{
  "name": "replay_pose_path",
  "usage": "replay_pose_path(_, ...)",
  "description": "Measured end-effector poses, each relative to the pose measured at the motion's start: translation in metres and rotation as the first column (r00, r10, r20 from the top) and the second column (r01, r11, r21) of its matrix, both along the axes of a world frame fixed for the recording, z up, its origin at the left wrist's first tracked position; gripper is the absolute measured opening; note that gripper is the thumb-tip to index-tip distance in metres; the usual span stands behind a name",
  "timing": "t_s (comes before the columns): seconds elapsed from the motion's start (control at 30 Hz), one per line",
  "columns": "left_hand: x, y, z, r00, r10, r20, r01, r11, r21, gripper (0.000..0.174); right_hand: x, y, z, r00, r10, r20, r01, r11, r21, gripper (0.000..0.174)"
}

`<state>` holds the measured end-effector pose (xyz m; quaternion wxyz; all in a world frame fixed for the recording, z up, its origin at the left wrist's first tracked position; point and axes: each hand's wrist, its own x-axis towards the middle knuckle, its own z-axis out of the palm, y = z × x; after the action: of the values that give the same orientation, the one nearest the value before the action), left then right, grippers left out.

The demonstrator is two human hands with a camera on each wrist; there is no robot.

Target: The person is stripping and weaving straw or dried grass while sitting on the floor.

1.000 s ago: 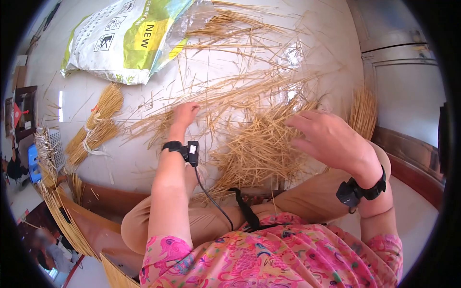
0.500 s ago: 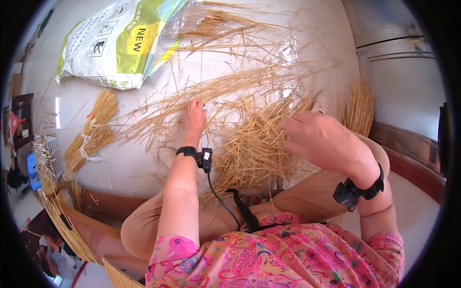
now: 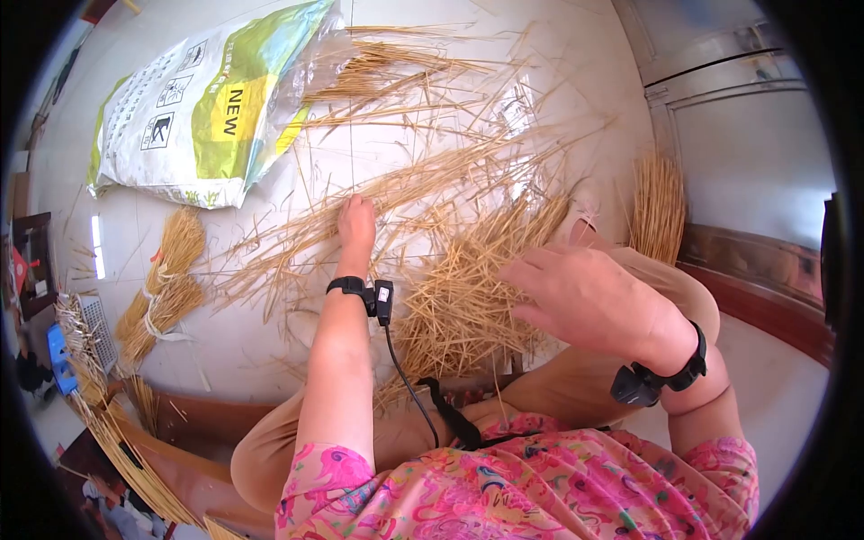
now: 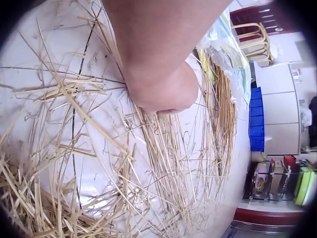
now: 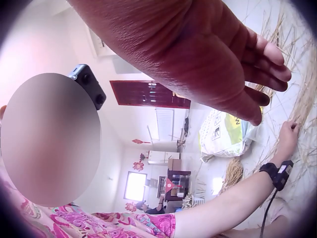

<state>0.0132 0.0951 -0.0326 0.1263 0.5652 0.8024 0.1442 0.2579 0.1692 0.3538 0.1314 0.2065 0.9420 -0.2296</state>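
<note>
In the head view my left hand (image 3: 357, 225) is down at a long loose row of straw stalks (image 3: 423, 180) on the floor. Its fingers are curled at the stalks in the left wrist view, and straw (image 4: 171, 173) fans out from beneath them; the fingertips are hidden. My right hand (image 3: 585, 297) hovers over a heap of short straw pieces (image 3: 459, 301) and holds nothing. The right wrist view has its fingers (image 5: 267, 52) loosely spread.
A white and green bag (image 3: 171, 117) with straw (image 3: 387, 67) at its mouth lies at the back left. A tied straw bundle (image 3: 166, 279) lies left; another bundle (image 3: 657, 207) stands by the metal cabinet (image 3: 747, 153) at right. My crossed legs border the heap.
My left hand has moved right, then closed its fingers down at the straw row. The right hand has shifted slightly left and stays over the heap. The head view has turned a little.
</note>
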Motion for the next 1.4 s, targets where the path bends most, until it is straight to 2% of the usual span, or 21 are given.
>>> replay_pose_path(0.13,-0.001,-0.004,0.028,0.998,-0.023,0.06,0.023,1.0,-0.01,0.006,0.003,0.001,0.006,0.999,0.028,0.031,-0.029,0.999,0.029,0.019)
replay_pose_path(0.23,-0.015,-0.005,0.06,0.984,-0.178,0.001,0.178,0.983,0.055,0.009,0.007,-0.001,0.003,1.0,0.018,-0.004,-0.018,1.0,0.012,0.02)
replay_pose_path(0.33,-0.023,-0.009,0.1,0.979,-0.2,0.033,0.196,0.977,0.087,0.011,0.013,0.0,-0.004,0.999,-0.014,-0.032,0.013,1.0,-0.011,0.021)
replay_pose_path(0.4,-0.024,-0.012,0.128,0.969,-0.166,0.184,0.161,0.986,0.041,0.009,0.016,0.003,-0.01,0.996,-0.045,-0.076,0.043,0.999,-0.027,0.023)
replay_pose_path(0.43,-0.025,-0.014,0.143,0.956,-0.144,0.257,0.145,0.989,0.016,0.009,0.013,0.005,-0.003,0.997,-0.079,0.015,0.08,0.995,-0.055,0.023)
replay_pose_path(0.53,-0.025,-0.027,0.2,0.958,-0.207,0.199,0.233,0.965,-0.118,0.011,0.012,0.011,0.004,0.989,-0.1,0.11,0.11,0.99,-0.091,0.031)
replay_pose_path(0.63,-0.024,-0.045,0.265,0.973,-0.195,0.12,0.216,0.955,-0.202,0.012,0.016,0.013,-0.002,0.995,-0.084,0.057,0.087,0.994,-0.067,0.032)
replay_pose_path(0.73,-0.04,-0.068,0.321,0.976,-0.201,0.087,0.215,0.952,-0.215,0.015,0.015,0.011,-0.006,0.998,-0.051,0.027,0.052,0.998,-0.046,0.032)
replay_pose_path(0.83,-0.05,-0.088,0.379,0.987,-0.079,0.136,0.105,0.976,-0.192,0.015,0.012,0.007,-0.007,1.0,-0.019,0.023,0.021,0.998,-0.058,0.032)
replay_pose_path(0.87,-0.055,-0.095,0.388,0.971,-0.002,0.241,0.045,0.984,-0.172,0.013,0.012,0.005,-0.009,1.0,-0.008,-0.006,0.007,0.997,-0.08,0.031)
replay_pose_path(0.97,-0.057,-0.11,0.411,0.818,0.179,0.547,-0.126,0.983,-0.134,0.01,0.007,0.001,-0.016,0.998,-0.006,-0.057,-0.002,0.99,-0.141,0.031)
replay_pose_path(1.07,-0.054,-0.114,0.398,0.753,0.17,0.636,-0.111,0.985,-0.133,0.01,0.0,0.0,-0.027,0.995,-0.063,-0.071,0.05,0.984,-0.172,0.03)
replay_pose_path(1.17,-0.05,-0.113,0.38,0.82,0.102,0.564,-0.032,0.991,-0.132,0.01,-0.002,0.007,-0.041,0.992,-0.105,-0.065,0.098,0.989,-0.107,0.031)
replay_pose_path(1.3,-0.042,-0.109,0.383,0.81,0.115,0.576,-0.058,0.992,-0.116,0.01,-0.005,0.014,-0.042,0.98,-0.198,-0.037,0.197,0.98,-0.026,0.032)
replay_pose_path(1.37,-0.032,-0.106,0.401,0.803,0.127,0.582,-0.063,0.99,-0.129,0.01,-0.008,0.014,-0.039,0.965,-0.248,-0.091,0.24,0.967,-0.086,0.03)
replay_pose_path(1.4,-0.029,-0.104,0.402,0.749,0.115,0.653,-0.076,0.993,-0.088,0.01,-0.01,0.011,-0.035,0.956,-0.271,-0.116,0.257,0.959,-0.119,0.029)
